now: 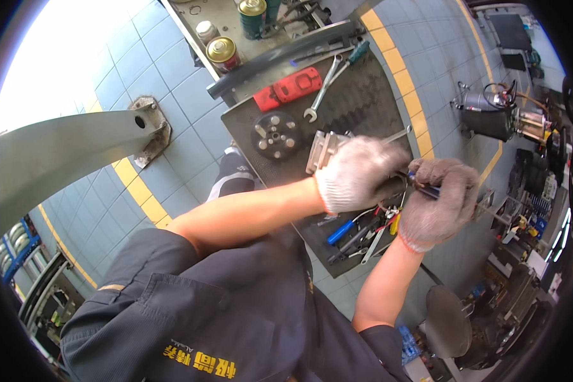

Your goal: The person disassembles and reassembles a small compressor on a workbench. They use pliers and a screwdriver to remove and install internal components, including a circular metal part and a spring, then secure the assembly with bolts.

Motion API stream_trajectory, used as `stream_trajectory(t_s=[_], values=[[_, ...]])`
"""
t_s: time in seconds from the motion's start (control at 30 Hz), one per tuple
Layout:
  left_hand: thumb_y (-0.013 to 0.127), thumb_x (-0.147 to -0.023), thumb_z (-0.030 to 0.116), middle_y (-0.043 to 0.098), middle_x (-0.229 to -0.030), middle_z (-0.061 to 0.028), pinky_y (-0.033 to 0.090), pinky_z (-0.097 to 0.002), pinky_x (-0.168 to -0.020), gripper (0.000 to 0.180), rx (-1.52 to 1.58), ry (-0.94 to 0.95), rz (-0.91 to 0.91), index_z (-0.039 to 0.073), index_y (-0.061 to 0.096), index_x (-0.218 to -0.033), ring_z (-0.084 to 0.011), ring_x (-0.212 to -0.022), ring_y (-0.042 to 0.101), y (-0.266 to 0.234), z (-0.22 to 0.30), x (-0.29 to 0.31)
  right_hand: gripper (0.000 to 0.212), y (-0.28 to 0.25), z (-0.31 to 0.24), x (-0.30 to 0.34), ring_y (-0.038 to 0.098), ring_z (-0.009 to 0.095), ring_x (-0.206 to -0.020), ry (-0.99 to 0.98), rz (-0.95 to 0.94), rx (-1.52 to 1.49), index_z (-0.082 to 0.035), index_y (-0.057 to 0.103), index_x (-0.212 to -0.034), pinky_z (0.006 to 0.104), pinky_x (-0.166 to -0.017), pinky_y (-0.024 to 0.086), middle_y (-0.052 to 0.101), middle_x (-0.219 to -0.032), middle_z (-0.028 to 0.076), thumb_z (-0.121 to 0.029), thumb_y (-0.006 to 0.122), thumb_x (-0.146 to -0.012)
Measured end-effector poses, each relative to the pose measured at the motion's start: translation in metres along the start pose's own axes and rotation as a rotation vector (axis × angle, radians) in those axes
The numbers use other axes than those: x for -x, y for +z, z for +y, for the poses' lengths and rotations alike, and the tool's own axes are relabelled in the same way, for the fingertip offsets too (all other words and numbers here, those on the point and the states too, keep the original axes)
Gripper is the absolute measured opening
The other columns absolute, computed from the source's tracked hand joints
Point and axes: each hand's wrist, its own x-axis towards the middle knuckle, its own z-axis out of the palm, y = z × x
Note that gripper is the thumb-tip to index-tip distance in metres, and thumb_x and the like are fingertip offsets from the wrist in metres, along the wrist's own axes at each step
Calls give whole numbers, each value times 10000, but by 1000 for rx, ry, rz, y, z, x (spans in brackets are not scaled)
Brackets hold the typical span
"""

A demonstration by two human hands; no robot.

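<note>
My gloved left hand (363, 172) is curled over the dark work surface (242, 124), its fingertips blurred; anything between them is too smeared to name. Close by on the right, my gloved right hand (442, 202) is closed around a slim dark tool (428, 189) with a bit of blue on it. The two hands nearly meet at that tool's left end. Beside my left hand sits a ridged metal block (323, 150), partly covered by the glove. A round black disc with studs (277, 135) lies farther left. Behind my left hand, a wrench (399, 134) shows in part.
A red case (288, 88), a combination wrench (323, 89) and a green-handled screwdriver (358, 52) lie at the back. Several hand tools, including a blue-handled screwdriver (341, 232), are piled in front. A grey metal post (63, 156) stands left; cans (223, 52) stand on a far bench.
</note>
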Motion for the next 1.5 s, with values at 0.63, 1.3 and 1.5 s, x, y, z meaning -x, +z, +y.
stream_trajectory(t_s=[0.63, 1.3, 1.5], values=[[1103, -717, 340, 707, -1504, -268, 567, -546, -1222, 1053, 2, -212, 72, -37, 609, -1566, -483, -1416, 695, -31, -10, 78, 279, -13, 18, 7, 529, 231, -647, 29, -228, -390, -46, 596, -1045, 451, -656, 540, 599, -845, 119, -274, 622, -1203], [992, -747, 387, 757, -1290, -183, 577, -548, -1041, 732, -81, 123, 83, 29, 768, -1345, -427, -1211, 711, -11, 0, 28, 436, -24, 27, 18, 581, 209, -708, 158, -304, -171, -15, 628, -915, 409, -693, 557, 641, -823, 122, -346, 863, -1073], [924, -719, 495, 754, -1029, -73, 551, -505, -928, 476, -126, 32, -26, 152, 826, -1034, -348, -1082, 719, 13, 0, -4, 448, -23, 20, 19, 620, 208, -717, 143, -234, -101, 17, 681, -957, 400, -677, 545, 686, -840, 127, -347, 944, -953]])
